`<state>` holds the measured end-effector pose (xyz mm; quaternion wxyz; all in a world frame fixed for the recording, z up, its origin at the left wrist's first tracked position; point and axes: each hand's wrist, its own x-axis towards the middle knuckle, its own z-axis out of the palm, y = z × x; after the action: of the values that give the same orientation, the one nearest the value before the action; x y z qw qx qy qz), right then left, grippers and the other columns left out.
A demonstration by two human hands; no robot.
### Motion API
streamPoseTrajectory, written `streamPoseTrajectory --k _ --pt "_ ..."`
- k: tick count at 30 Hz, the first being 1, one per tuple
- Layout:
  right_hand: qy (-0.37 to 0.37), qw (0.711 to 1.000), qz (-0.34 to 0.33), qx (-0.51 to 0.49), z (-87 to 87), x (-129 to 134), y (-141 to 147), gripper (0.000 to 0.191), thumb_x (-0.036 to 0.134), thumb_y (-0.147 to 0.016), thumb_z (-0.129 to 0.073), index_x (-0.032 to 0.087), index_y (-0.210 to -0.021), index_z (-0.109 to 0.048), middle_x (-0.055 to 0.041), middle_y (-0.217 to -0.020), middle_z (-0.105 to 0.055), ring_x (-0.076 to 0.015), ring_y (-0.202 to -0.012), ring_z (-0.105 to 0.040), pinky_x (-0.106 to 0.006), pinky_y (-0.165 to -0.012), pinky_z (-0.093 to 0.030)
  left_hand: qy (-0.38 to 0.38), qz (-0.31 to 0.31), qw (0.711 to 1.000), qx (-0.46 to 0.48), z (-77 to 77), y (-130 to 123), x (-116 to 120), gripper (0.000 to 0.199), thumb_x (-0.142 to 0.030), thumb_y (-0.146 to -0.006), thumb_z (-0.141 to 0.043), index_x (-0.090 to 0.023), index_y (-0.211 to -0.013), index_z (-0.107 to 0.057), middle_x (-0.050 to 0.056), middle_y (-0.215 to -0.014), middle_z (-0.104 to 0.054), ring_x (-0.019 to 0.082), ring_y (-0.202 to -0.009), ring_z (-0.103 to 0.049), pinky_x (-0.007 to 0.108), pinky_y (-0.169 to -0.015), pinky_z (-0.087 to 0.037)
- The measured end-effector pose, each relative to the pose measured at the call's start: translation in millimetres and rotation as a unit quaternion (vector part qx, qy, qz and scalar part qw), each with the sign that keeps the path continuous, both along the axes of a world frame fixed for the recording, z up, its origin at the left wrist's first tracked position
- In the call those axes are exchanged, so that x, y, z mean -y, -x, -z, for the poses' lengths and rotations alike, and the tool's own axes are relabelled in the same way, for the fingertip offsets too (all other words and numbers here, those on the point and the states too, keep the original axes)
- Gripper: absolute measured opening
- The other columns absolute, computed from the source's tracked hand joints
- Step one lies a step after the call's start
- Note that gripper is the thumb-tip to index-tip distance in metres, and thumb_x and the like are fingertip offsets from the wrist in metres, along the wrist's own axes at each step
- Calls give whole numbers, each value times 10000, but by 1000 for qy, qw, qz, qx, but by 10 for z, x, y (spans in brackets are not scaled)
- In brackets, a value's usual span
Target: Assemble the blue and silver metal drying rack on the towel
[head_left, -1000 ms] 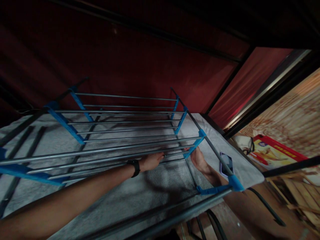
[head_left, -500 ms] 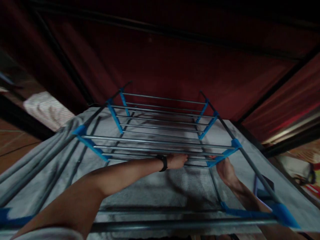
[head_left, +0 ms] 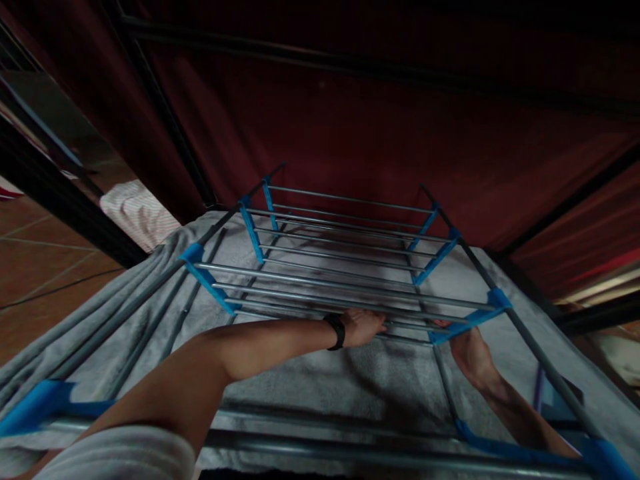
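A rack of grey metal tubes with blue plastic brackets (head_left: 209, 285) lies on a grey blanket (head_left: 320, 380). My left hand (head_left: 365, 327), with a black band at the wrist, reaches across from the left and is closed around a thin grey tube (head_left: 407, 327) of the middle shelf. Under the right side of that shelf, my right hand (head_left: 470, 348) is at the blue bracket (head_left: 470, 325), its fingertips partly hidden behind it. The fingers look bent against the bracket's lower end.
Dark red fabric (head_left: 345, 133) on a black frame stands behind the rack. A flat dark device (head_left: 557, 400) lies on the blanket at the right. Striped cloth (head_left: 143, 212) and tiled floor (head_left: 50, 267) show at the left.
The whole view has shifted, so the rack and both hands appear farther right. My left hand still grips the tube, and my right hand stays at the bracket.
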<state>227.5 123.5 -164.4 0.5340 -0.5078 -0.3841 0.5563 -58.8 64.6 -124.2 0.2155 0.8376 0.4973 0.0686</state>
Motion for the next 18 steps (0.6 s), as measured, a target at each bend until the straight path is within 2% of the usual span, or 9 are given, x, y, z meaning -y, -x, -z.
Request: streamPoseTrajectory --k 4,7,8,10,12,13,14,16,18 --pt "-11 1000 3 11 55 5 -16 306 584 -704 -639 305 -644 -750 -95 -796 -714 -273 -909 -652 -413 -1036 -450 -3 2 1000 -29 -30 -24 -13 310 -356 -1018 -408 -142 -1086 -622 142 -986 -746 293 -962 -719 344 -726 -501" --pt "-23 1000 4 4 77 4 -18 299 555 -734 -633 284 -669 -741 -52 -773 -718 -241 -876 -647 -390 -1000 -469 -70 34 996 -38 -41 -72 21 281 -213 -1001 -398 -139 -1187 -595 158 -1123 -718 270 -1031 -691 347 -781 -499" --pt "-26 1000 4 0 76 3 -16 296 544 -740 -633 275 -672 -737 -43 -763 -715 -233 -867 -646 -380 -988 -474 -113 66 991 -37 -34 -89 52 308 -165 -991 -392 -146 -1233 -580 164 -1223 -685 264 -1108 -660 353 -842 -495" --pt "-28 1000 1 -9 67 3 -11 292 525 -750 -634 261 -681 -734 -35 -759 -713 -226 -865 -644 -362 -976 -477 -198 172 965 -33 7 -109 146 350 -123 -987 -382 -186 -1269 -579 145 -1383 -604 249 -1257 -567 365 -984 -451" --pt "-26 999 -5 -20 59 14 -4 280 509 -751 -641 250 -703 -736 -31 -774 -713 -225 -884 -647 -351 -978 -473 -241 274 930 -41 83 -87 270 336 -135 -998 -378 -213 -1220 -618 123 -1391 -601 233 -1292 -526 362 -1049 -414" --pt "-25 999 -8 -28 60 27 1 269 502 -745 -646 250 -721 -738 -26 -783 -714 -226 -897 -648 -348 -982 -471 -247 297 921 -53 130 -54 331 330 -134 -997 -378 -210 -1196 -630 128 -1355 -621 231 -1275 -534 361 -1051 -412" --pt "-22 999 -9 -36 66 45 8 258 496 -738 -651 253 -745 -738 -20 -796 -716 -226 -914 -649 -344 -988 -469 -244 292 923 -67 180 -6 382 330 -125 -991 -381 -194 -1197 -629 145 -1316 -637 237 -1247 -550 365 -1038 -422" --pt "-15 999 -8 -50 92 96 30 249 481 -728 -660 255 -798 -738 -11 -837 -727 -222 -959 -650 -331 -1004 -460 -215 224 946 -94 273 122 434 361 -87 -960 -400 -135 -1265 -588 192 -1300 -626 266 -1224 -566 390 -1019 -439" --pt "-3 998 -11 -64 127 156 65 289 491 -735 -662 243 -861 -739 -17 -902 -739 -216 -999 -651 -322 -1015 -455 -149 153 971 -108 342 256 409 457 -25 -905 -410 -85 -1343 -526 214 -1329 -603 284 -1205 -588 395 -986 -467"
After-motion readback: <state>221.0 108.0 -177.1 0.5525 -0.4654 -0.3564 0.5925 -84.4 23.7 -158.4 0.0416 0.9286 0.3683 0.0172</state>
